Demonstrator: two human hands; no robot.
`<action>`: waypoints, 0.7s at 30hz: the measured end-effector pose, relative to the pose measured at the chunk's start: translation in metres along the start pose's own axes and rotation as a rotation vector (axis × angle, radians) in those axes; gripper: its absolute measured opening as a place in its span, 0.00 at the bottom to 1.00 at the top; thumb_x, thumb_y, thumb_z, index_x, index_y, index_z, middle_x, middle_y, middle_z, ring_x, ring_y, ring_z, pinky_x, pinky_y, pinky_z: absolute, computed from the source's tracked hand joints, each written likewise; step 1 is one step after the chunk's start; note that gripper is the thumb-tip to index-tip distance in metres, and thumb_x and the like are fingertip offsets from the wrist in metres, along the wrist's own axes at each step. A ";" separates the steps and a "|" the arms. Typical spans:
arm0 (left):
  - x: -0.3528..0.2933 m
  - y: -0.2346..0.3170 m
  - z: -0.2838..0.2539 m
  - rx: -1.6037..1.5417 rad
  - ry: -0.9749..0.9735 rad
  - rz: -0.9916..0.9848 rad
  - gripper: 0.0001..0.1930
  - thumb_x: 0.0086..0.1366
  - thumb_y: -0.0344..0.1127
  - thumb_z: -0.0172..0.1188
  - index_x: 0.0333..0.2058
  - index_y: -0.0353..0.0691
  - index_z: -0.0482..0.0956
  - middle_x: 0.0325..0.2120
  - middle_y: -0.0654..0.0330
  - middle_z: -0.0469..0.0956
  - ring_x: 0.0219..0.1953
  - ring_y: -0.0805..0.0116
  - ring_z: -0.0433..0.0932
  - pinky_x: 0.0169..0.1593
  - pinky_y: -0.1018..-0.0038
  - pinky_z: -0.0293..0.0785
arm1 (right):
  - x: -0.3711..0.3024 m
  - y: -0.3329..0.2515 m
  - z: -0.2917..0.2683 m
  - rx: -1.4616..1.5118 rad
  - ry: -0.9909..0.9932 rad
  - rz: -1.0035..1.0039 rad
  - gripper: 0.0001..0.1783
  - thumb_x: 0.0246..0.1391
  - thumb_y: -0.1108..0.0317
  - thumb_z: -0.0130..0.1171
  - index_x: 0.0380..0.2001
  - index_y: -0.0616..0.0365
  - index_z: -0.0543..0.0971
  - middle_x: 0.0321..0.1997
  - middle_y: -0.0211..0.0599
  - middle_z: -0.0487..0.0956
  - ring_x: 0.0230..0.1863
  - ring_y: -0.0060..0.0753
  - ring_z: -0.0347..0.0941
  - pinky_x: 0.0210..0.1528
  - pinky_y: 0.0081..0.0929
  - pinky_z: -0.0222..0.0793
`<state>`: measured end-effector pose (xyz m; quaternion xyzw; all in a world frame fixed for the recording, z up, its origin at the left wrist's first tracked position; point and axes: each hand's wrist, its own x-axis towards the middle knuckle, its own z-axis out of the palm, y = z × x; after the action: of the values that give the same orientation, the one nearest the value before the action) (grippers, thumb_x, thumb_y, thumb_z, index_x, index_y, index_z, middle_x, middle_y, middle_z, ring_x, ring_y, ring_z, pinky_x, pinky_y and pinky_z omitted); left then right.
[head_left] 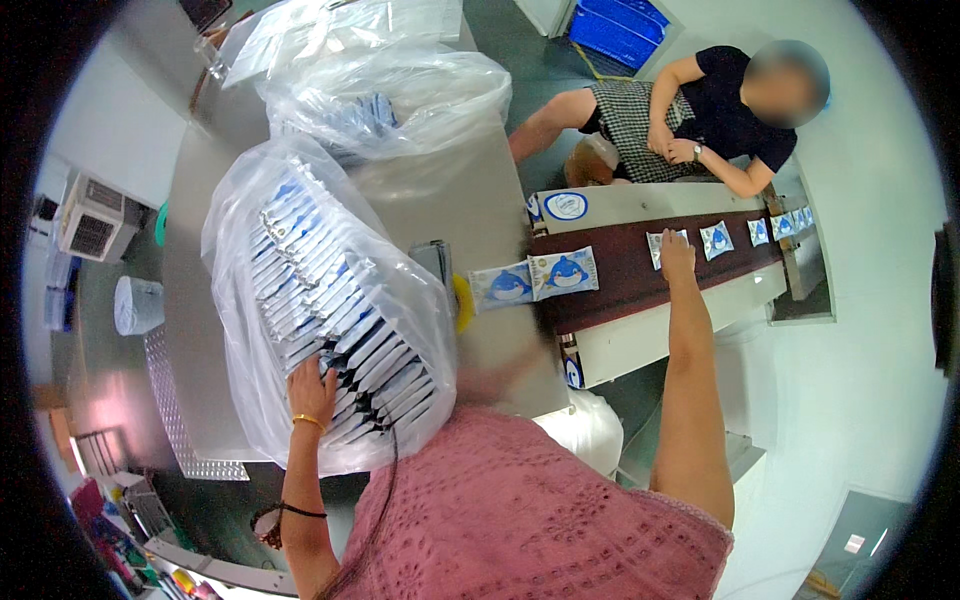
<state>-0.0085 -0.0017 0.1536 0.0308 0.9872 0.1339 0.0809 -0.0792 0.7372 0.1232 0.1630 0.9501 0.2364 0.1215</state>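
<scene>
Rows of small blue-and-white sealed packets (345,290) stand packed on edge in a large clear plastic bag (235,230) on a metal table. Against their near rows rests my left hand (313,392), open, fingers apart, some tips sunk among the packets. My right arm reaches out over the dark red conveyor belt (625,250). There my right hand (677,255) is closed on the edge of a small packet (655,248), partly hidden by the fingers. Two flat packets lie at the belt's near end, one (563,273) on the belt and another (503,286) on the table.
More packets (718,240) sit in a line farther up the belt. A second plastic bag (440,90) lies at the table's far side. A yellow tape roll (462,302) and a grey block (432,262) are beside my bag. Beyond the belt sits another person (730,110), hands together.
</scene>
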 end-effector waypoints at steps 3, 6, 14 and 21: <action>0.004 0.000 0.002 0.012 0.006 0.022 0.23 0.62 0.45 0.52 0.51 0.38 0.69 0.44 0.49 0.74 0.48 0.51 0.71 0.54 0.58 0.61 | 0.010 -0.005 0.016 0.009 0.073 -0.131 0.34 0.52 0.69 0.57 0.62 0.53 0.59 0.62 0.36 0.66 0.62 0.39 0.63 0.59 0.47 0.62; -0.004 -0.005 0.003 0.027 0.035 0.019 0.23 0.62 0.45 0.52 0.51 0.38 0.69 0.44 0.51 0.74 0.48 0.53 0.71 0.54 0.59 0.61 | 0.017 -0.029 -0.051 -0.088 -0.102 -0.270 0.32 0.41 0.65 0.68 0.52 0.53 0.71 0.56 0.33 0.72 0.58 0.38 0.65 0.56 0.50 0.62; 0.003 0.004 -0.004 0.008 -0.019 -0.013 0.23 0.62 0.46 0.52 0.51 0.38 0.69 0.46 0.51 0.74 0.49 0.52 0.71 0.56 0.58 0.60 | 0.012 -0.114 -0.126 0.654 -0.198 -1.068 0.18 0.29 0.64 0.73 0.24 0.56 0.76 0.34 0.36 0.75 0.41 0.45 0.71 0.45 0.38 0.65; 0.013 0.004 -0.002 -0.027 -0.011 0.022 0.23 0.62 0.47 0.52 0.51 0.38 0.69 0.46 0.51 0.74 0.50 0.52 0.71 0.57 0.58 0.60 | 0.004 -0.286 -0.097 0.639 -0.912 -1.068 0.35 0.29 0.66 0.75 0.46 0.60 0.75 0.48 0.49 0.76 0.50 0.46 0.72 0.52 0.37 0.68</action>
<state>-0.0217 0.0024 0.1550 0.0413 0.9845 0.1479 0.0852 -0.1847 0.4604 0.0659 -0.2091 0.7779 -0.2307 0.5458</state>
